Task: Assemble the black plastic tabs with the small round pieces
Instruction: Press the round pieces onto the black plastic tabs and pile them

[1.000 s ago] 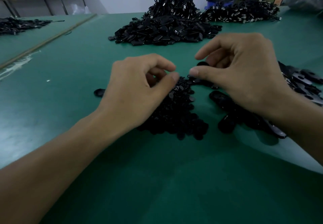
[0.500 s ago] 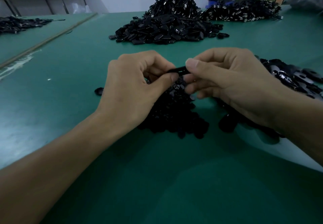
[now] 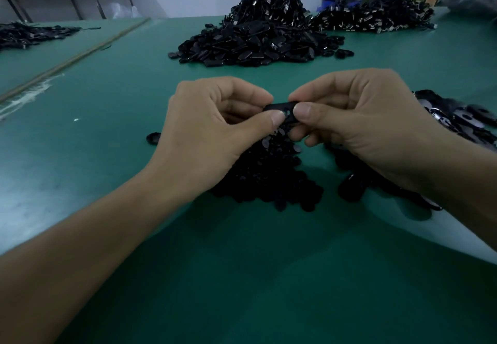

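Green table [image 3: 107, 155]: above the pile of small round pieces [image 3: 269, 179], left hand [image 3: 215, 131] and right hand [image 3: 363, 126] each pinch one end of the black tab [image 3: 285, 111].

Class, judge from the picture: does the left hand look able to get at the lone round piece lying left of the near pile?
Probably yes: the lone round piece lies uncovered just beside the left hand, nothing between. That hand must first release the black tab it pinches.
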